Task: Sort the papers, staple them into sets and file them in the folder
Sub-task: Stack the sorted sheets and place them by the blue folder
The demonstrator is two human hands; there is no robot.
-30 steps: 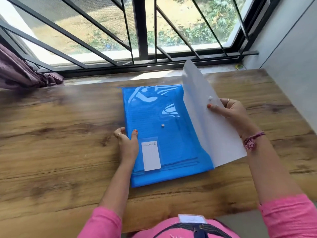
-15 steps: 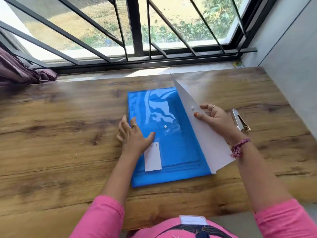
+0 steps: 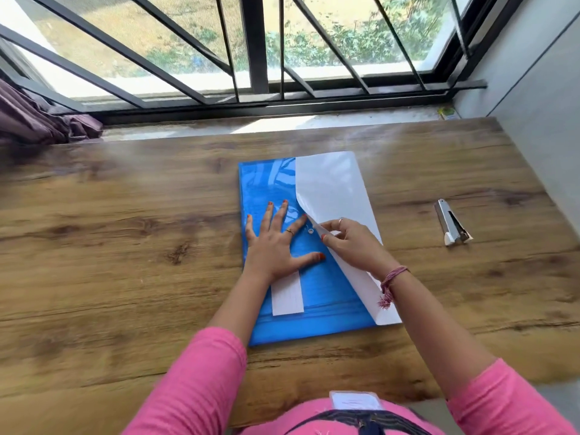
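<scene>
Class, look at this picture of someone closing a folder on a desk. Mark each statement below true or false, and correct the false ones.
1. The left hand lies flat with spread fingers on the blue folder. True.
2. The right hand pinches the white flap near the snap button. True.
3. The stapler sits on top of the folder. False: it lies on the wooden table, to the right of the folder and apart from it.
4. The flap stands straight up in the air. False: it is folded down over the folder's right side.
5. A white label shows on the folder's front, below the left hand. True.
</scene>
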